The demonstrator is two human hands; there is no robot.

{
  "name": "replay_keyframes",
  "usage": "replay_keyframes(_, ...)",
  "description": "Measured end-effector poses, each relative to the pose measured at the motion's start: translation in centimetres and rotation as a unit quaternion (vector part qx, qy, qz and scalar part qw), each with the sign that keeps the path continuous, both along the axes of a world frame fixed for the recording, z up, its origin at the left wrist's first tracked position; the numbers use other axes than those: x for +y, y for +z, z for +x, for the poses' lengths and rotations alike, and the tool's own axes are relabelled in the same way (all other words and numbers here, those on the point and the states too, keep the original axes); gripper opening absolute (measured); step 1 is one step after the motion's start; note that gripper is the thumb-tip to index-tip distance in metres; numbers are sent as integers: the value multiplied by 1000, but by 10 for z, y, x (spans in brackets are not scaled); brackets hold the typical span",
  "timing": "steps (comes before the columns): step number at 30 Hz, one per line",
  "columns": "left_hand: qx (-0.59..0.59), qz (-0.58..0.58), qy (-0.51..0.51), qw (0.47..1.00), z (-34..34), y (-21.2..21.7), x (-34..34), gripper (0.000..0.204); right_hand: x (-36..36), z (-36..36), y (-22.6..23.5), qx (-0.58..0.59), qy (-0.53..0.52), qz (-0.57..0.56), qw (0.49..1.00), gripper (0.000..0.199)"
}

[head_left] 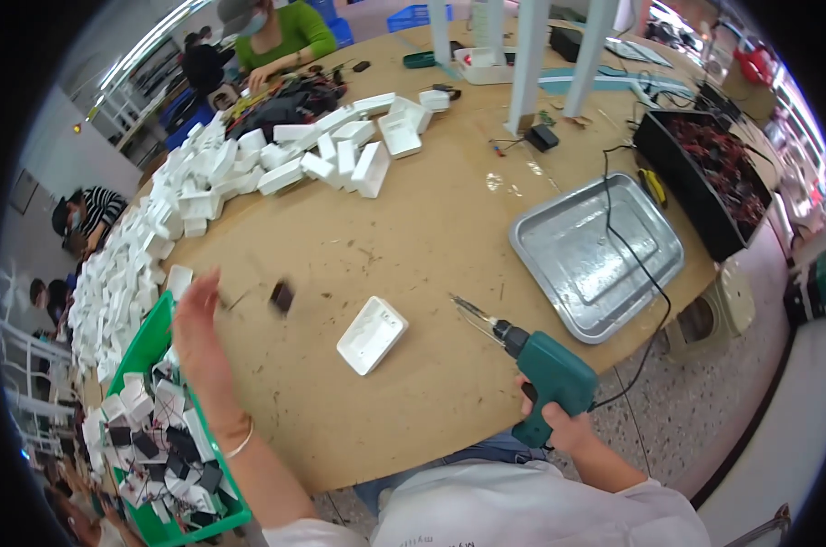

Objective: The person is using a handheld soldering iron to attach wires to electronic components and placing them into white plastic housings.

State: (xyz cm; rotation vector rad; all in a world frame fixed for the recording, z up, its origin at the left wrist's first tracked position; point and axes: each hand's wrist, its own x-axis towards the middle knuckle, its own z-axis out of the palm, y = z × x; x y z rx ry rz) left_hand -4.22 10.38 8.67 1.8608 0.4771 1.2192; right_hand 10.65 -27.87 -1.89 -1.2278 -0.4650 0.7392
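Note:
My right hand (563, 427) is wrapped round the grip of a green soldering gun (559, 374), whose metal tip points up and left over the table. Near the tip, a white plastic case (373, 335) lies with its hollow side up. My left hand (199, 314) is at the left, fingers stretched out, beside a small white case (179, 281). Just right of that hand is a small dark block (282, 297), blurred by motion, with faint thin wires toward the hand. Whether the fingers touch those wires is unclear.
A green crate (139, 351) holding white cases and black wired parts stands at the left. White cases (221, 169) are heaped behind it. At right are a metal tray (545, 264) crossed by a black cord, pliers (652, 187) and a black box (695, 205) of reddish parts. Co-workers sit beyond.

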Motion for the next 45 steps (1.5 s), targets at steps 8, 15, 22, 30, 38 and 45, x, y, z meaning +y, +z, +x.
replay_keyframes(8, 188, -158, -27, 969, -12, -1, -70, 34, 9, 4, 3, -11, -29, -3, 1000, 62)
replay_keyframes(15, 224, -190, 1, 956, 25, -29, -106, 12, 10, 2, 12, -36, -79, 24, 996, 60)
replay_keyframes(22, 315, 231, 39, 920, 37, -70, -131, 7, 5, -5, 6, -22, -58, 2, 998, 58)
replay_keyframes(30, 224, 278, 13, 934, 23, -60, -151, 16, 12, -2, 14, -9, -69, 0, 998, 60)
replay_keyframes(38, 197, -45, 7, 979, 27, -52, -138, 9, 15, -4, 9, -63, -92, 9, 994, 64)
replay_keyframes(45, 248, 83, -29, 965, 36, -79, -143, 11, 2, -24, 9, -47, -54, 13, 997, 74)
